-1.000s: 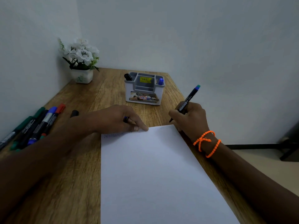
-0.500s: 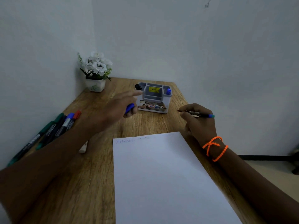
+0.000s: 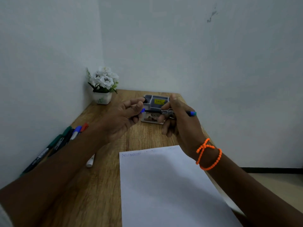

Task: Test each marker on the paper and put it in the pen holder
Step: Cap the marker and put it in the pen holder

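Marker (image 3: 165,111) held level above the table (image 3: 147,136), just in front of the pen holder (image 3: 155,102), black barrel pointing left, blue-green end sticking out to the right. Right hand (image 3: 178,122) wraps the barrel, thumb and fingers curled round it. Left hand (image 3: 124,118) sits close at the tip end, fingers curled, pinching a small blue cap (image 3: 143,110) right at the marker's nose; cap and tip look touching or nearly so, cannot tell whether seated. Judged step: recapping after a test scribble, then drop into the holder. To do it well: keep barrel steady in the right hand, line the cap's mouth square with the tip, push straight along the axis until it stops; a skewed push could smear ink on fingers or leave the cap loose. Paper (image 3: 164,185) lies near the person, faint scribble marks (image 3: 131,155) along its top edge. Untested markers (image 3: 65,138) lie in a row by the left wall; a white cap-like piece (image 3: 90,162) rests beside the left forearm. Holder already shows a dark item in its left slot. Flower pot (image 3: 102,97) in the corner.
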